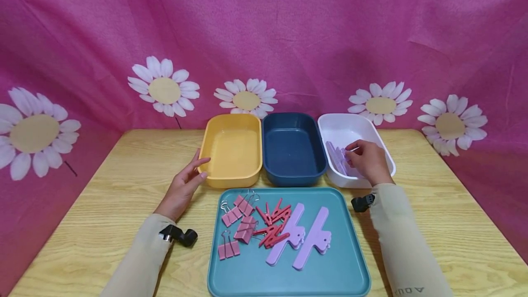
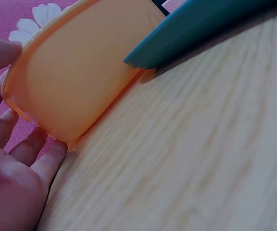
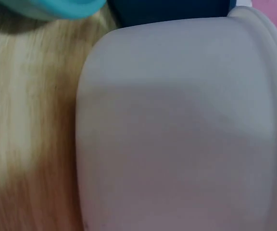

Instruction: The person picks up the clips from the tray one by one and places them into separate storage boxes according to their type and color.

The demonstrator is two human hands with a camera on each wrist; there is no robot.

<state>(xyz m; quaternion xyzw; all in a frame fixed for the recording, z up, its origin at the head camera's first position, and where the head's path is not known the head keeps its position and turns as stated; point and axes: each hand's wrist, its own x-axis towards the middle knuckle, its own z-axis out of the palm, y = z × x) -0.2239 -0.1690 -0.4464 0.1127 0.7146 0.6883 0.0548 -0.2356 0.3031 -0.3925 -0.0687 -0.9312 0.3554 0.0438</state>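
right hand (image 1: 369, 162) is down in the white bin (image 1: 346, 127), can't tell if it's pinching anything. purple clips (image 1: 336, 157) already lie by its fingertips. looks like plenty left below-left of it: two purple bag clips (image 1: 315, 238), red pegs (image 1: 272, 237), pink binder clips (image 1: 246, 230). left hand (image 1: 181, 189), fingers spread, touches the yellow bin (image 1: 233, 150).

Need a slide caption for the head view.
Left hand touching yellow bin, right hand at purple clips in white bin, loaded tray in front.

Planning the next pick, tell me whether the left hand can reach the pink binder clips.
Likely yes: the pink binder clips lie mostly uncovered on the tray, near the left hand, though it must first leave the yellow bin.
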